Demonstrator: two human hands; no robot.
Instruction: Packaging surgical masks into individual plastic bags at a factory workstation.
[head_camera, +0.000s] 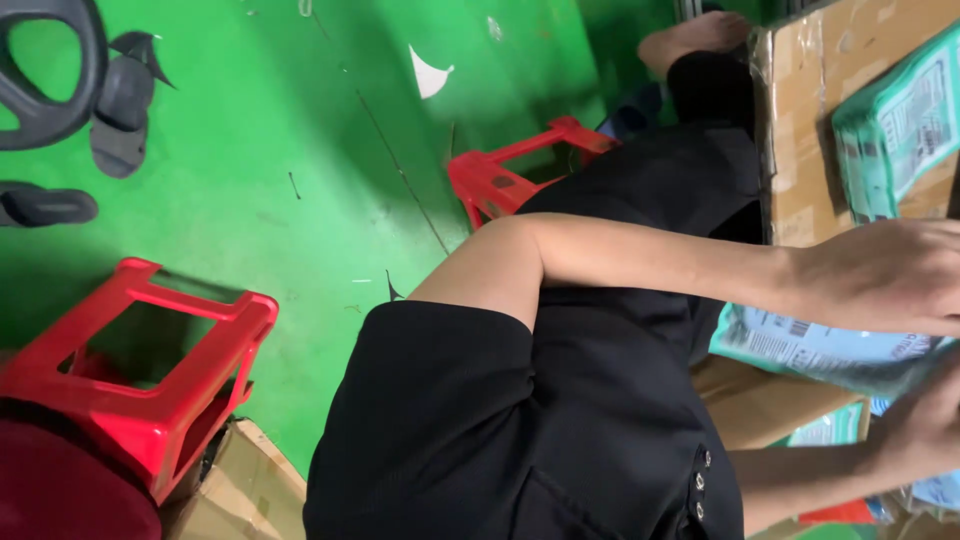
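My left hand reaches across my black-clothed lap to the right edge of the view and lies on top of a pale teal plastic mailer bag with a printed label. My right hand comes in from the lower right and grips the same bag from below. The fingertips of both hands are cut off by the frame edge. The bag hangs over a brown cardboard box. A second teal mailer bag lies on a larger cardboard box at the upper right.
A red plastic stool stands under my legs on the green floor. Another red stool stands at lower left, with cardboard beside it. Dark sandals and a dark ring-shaped object lie at upper left. My bare foot is at the top.
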